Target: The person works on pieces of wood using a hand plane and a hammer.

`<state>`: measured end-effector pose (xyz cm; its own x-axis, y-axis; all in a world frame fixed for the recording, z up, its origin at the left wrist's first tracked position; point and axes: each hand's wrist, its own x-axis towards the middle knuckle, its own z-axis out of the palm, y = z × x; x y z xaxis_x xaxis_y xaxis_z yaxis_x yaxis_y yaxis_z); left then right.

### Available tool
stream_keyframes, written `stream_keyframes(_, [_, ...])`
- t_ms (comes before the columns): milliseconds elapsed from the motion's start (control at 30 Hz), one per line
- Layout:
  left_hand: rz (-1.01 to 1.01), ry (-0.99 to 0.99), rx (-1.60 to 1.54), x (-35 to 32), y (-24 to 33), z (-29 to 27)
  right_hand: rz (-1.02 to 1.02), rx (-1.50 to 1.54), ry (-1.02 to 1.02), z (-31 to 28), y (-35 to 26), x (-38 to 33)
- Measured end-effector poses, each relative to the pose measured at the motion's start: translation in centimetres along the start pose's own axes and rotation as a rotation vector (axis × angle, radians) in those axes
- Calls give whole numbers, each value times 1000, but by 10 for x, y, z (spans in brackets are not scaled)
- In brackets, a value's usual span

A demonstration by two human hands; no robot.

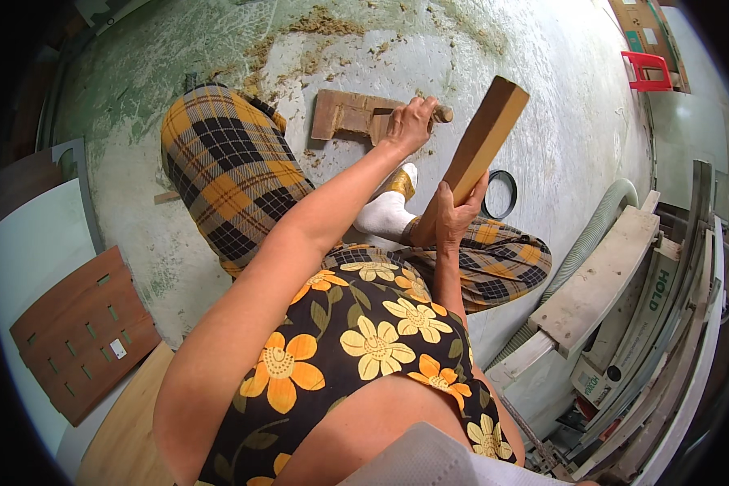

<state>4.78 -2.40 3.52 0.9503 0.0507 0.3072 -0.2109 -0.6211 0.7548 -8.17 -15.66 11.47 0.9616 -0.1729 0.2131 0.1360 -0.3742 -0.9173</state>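
My left hand (411, 127) reaches down to the floor, its fingers curled round a brown wooden tool (338, 115) with a notched body and a rounded end (442, 113) beyond the fingers. In my right hand (457, 212) is a thick wooden bar (486, 138), gripped near its lower part and tilted, its top leaning away to the right. The bar's lower end sits by my shin, partly hidden by the hand. A foot in a white sock (385, 215) lies between the tool and the bar.
Brown shavings or crumbs (324, 23) litter the floor ahead. A dark round ring-like object (500, 194) lies right of the bar. At right are a ribbed hose (595, 235) and stacked boards (599, 275); a slotted brown panel (85, 336) stands left. A red stool (648, 71) is far right.
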Motion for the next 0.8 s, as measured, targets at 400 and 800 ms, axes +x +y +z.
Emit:
stream_keyframes(400, [-18, 33, -15, 1, -1, -5, 14, 174, 68, -8, -19, 6])
stream_keyframes(800, [-11, 36, -10, 3, 0, -4, -79, 72, 38, -11, -1, 4])
